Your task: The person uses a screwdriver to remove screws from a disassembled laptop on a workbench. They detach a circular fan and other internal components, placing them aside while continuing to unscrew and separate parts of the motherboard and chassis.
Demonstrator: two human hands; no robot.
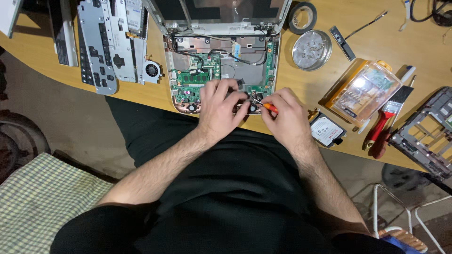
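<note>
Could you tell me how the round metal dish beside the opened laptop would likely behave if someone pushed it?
The round metal dish looks thin and shallow, so probably light. Its flat base on the smooth wooden table suggests sliding, not tipping. The small parts inside would likely rattle or scatter.

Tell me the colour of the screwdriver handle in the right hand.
Orange, on the screwdriver in the right hand; head view.

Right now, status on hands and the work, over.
Left hand pressing on the open laptop. Right hand gripping small orange screwdriver, tip at the laptop's front edge. Nothing blocking; hard drive beside right wrist.
</note>
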